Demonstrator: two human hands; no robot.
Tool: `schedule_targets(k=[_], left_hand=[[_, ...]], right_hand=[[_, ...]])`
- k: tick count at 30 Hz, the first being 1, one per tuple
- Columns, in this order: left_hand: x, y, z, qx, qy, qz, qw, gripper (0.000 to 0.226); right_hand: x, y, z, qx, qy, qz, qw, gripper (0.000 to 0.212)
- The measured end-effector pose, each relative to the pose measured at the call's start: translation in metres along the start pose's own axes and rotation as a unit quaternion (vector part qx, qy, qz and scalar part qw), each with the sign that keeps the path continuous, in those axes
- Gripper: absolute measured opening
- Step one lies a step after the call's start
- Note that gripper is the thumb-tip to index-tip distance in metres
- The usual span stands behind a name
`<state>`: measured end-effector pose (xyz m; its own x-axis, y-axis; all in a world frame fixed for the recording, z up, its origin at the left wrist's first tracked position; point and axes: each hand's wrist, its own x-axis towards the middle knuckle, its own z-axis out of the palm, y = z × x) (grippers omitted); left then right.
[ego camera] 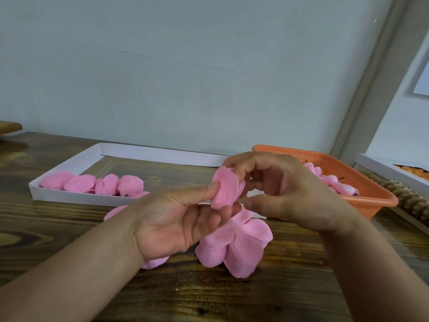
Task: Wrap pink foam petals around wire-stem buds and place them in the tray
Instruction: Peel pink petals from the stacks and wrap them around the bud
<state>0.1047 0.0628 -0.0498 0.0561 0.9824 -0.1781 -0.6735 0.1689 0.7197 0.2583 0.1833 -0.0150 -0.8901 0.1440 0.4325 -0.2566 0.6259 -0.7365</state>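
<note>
My left hand (pixel 176 219) pinches a pink foam petal (pixel 225 189) between thumb and fingers, holding it upright above the table. My right hand (pixel 285 189) curls over the petal's far side, its fingers touching the bud there; the wire stem is hidden. Below the hands a pile of loose pink petals (pixel 234 247) lies on the wooden table. A white tray (pixel 76 198) at the left holds several wrapped pink buds (pixel 104 183) in a row. An orange basket (pixel 362 177) at the right holds unwrapped buds (pixel 334 182).
The wooden table (pixel 209 296) meets a pale wall close behind. A second white box (pixel 380 166) with orange pieces sits at the far right, with a carved wooden strip (pixel 408 201) in front of it. More pink petals (pixel 116 211) lie under my left wrist.
</note>
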Motion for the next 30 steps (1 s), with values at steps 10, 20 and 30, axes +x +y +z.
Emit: schedule_targets(k=[10,20,30], left_hand=[[-0.004,0.003,-0.004,-0.003,-0.092,-0.037,0.995,0.038],[-0.005,0.004,-0.004,0.025,-0.088,-0.040,0.995,0.042],[-0.006,0.004,-0.006,0.112,-0.051,-0.061,0.991,0.021]], right_hand=[[-0.001,-0.006,0.004,-0.052,0.014,-0.008,0.999,0.025],[0.000,-0.006,0.007,-0.077,0.055,-0.032,0.995,0.019],[0.001,-0.011,0.011,-0.083,0.071,-0.036,0.993,0.006]])
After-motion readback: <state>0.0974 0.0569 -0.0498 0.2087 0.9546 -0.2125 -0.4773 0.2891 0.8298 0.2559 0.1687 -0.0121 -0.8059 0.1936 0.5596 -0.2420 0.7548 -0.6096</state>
